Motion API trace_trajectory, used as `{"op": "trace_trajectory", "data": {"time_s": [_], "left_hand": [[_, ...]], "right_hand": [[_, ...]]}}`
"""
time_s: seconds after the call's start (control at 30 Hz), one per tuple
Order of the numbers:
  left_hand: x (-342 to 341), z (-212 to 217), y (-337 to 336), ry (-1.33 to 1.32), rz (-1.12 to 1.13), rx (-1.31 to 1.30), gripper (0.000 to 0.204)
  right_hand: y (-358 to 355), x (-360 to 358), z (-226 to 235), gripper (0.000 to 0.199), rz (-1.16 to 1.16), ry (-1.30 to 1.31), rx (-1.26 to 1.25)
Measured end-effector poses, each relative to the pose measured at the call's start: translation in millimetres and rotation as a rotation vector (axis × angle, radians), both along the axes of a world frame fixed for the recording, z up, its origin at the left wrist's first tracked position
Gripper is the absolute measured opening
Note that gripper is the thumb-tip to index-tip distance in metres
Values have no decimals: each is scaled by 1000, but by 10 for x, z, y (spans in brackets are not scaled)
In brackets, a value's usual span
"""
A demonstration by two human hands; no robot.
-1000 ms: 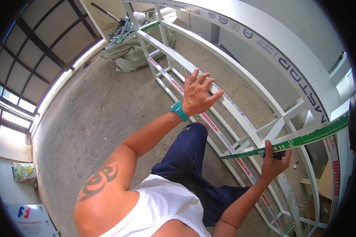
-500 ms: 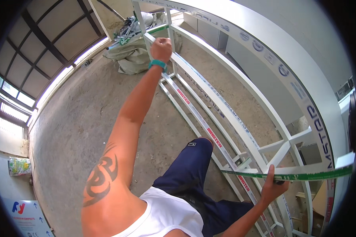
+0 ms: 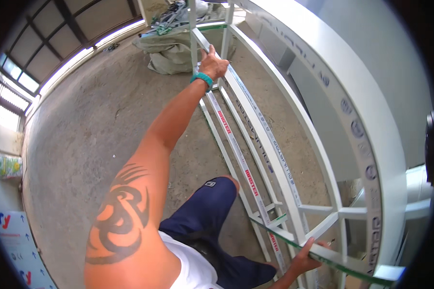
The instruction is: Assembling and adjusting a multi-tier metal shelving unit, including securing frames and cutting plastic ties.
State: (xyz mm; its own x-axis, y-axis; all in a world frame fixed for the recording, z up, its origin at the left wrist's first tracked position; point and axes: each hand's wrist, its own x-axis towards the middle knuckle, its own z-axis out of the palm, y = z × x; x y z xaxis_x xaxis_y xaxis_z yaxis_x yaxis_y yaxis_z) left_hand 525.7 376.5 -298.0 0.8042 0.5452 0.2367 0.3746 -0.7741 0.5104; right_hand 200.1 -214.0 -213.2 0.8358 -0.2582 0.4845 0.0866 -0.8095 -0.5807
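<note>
A long white metal frame (image 3: pixel 263 126) of square bars stretches from the far middle to the near right, with printed film on several bars. My left hand (image 3: pixel 213 64), below a teal wristband (image 3: pixel 202 80), grips its bar near the far end; one finger points along the bar. Closer to me, my right hand (image 3: pixel 307 260) is closed around a crossbar (image 3: pixel 342 262) edged with a green strip. Part of that hand's grip is hidden behind the bar. Lower bars of the frame run beside my bent knee (image 3: pixel 229 183).
Behind the frame's far end lies a grey-green tarp bundle (image 3: pixel 171 53) with loose scraps on top. Large pale panels (image 3: pixel 318 86) stand along the right. A dark-framed gate (image 3: pixel 53 38) is at the far left, and printed sheets (image 3: pixel 19 245) lean at the near left.
My left hand has gone from a closed fist over the bar to gripping it. My right hand stays on the green-edged crossbar. The whole view has shifted, with the frame appearing lower at the near end.
</note>
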Motion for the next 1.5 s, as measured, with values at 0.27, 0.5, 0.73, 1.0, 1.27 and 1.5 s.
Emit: {"op": "trace_trajectory", "data": {"time_s": [0.27, 0.5, 0.73, 1.0, 1.27, 1.5], "left_hand": [[-131, 352, -241, 0, 155, -334, 82], [-379, 738, -473, -26, 363, -83, 84], [-2780, 645, -1808, -3, 88, -440, 64], [-4790, 3039, -2641, 487, -371, -1091, 55], [-3866, 3872, -1557, 418, 171, -1928, 42], [-2791, 2578, 653, 343, 72, -1259, 27]], "right_hand": [[39, -33, 140, 25, 41, 58, -101], [-43, 68, -5, 23, 51, -25, -117], [253, -79, 865, 45, 30, 398, -153], [448, -932, 1705, 64, -540, 657, 269], [3494, -474, 2484, 44, 215, 701, 1569], [5581, 577, 1603, 43, 528, 545, 277]]}}
